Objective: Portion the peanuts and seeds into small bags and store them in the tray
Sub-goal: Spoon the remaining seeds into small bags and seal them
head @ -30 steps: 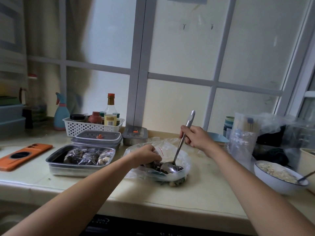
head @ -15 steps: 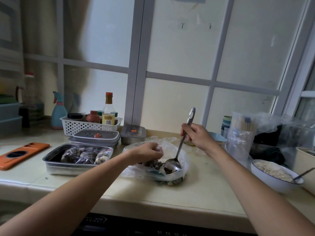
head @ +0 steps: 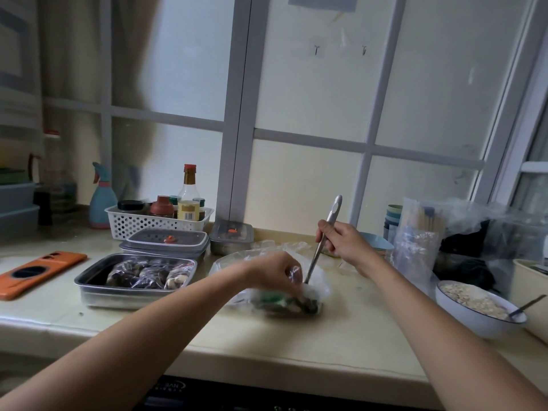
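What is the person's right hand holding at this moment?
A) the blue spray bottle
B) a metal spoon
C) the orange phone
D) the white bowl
B: the right hand grips the handle of the metal spoon, whose lower end dips into the plastic bag on the counter.

Surface: pale counter (head: pixel 296 345)
Left: orange phone case (head: pixel 56 264), steel tray (head: pixel 124 298) holding filled bags
Middle: clear bag (head: pixel 228 264) of seeds
Right: white bowl (head: pixel 471 320)
Back: white basket (head: pixel 142 225), lidded containers (head: pixel 189 240)
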A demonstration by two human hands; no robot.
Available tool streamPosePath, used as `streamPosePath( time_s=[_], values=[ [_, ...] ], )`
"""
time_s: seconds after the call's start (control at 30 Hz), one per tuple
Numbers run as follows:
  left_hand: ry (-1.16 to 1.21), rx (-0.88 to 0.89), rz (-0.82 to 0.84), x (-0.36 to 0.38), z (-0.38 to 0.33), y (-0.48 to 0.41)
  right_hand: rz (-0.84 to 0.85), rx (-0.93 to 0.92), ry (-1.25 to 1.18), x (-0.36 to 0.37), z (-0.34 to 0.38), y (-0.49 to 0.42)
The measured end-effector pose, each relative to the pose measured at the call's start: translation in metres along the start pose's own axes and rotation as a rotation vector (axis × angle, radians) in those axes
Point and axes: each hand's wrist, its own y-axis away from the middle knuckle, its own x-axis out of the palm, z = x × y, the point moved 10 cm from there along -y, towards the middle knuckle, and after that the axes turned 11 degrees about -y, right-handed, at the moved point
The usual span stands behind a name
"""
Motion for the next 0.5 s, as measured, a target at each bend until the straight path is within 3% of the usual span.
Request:
streamPosePath(
  time_s=[0.1, 0.27, 0.37, 0.5],
  values=[
    [0.101, -0.035, -0.220, -0.025, 0.009, 0.000, -0.016, 0.029, 0.001, -0.001, -0.004, 0.000],
    [0.302, -0.039, 0.104, 0.000, 0.023, 0.004, -0.050, 0.090, 0.020, -0.004, -0.013, 0.000],
    [0.530, -0.012, 0.094, 0.002, 0.029, 0.008, -0.078, 0.148, 0.008, -0.006, -0.021, 0.003],
    [0.581, -0.218, 0.058, 0.009, 0.066, 0.015, -0.142, 0.187, 0.008, -0.010, -0.027, 0.005]
  ],
)
